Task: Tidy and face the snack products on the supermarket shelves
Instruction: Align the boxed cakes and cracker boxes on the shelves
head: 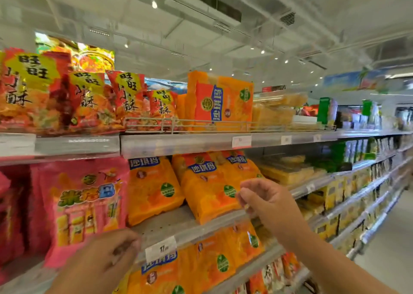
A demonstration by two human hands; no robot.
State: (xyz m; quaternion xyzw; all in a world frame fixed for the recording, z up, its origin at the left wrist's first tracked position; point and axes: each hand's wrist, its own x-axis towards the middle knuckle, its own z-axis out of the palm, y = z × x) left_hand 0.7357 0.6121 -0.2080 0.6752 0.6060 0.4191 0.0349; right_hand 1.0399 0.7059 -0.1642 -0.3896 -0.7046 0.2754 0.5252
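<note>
Supermarket shelf [178, 224]; both hands' grip loose, empty. Tilted orange bag [207, 195] near right hand [266, 199] could slide off.

Top shelf bags [31, 97]: red, yellow label, black script. Sachima bags [207, 188]: orange, blue banner, green roundel. Big bag [82, 204]: pink. Shelf edge [178, 145]: grey.

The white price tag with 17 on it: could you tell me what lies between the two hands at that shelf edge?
In the head view, the price tag sits between the left hand and the right hand.
</note>
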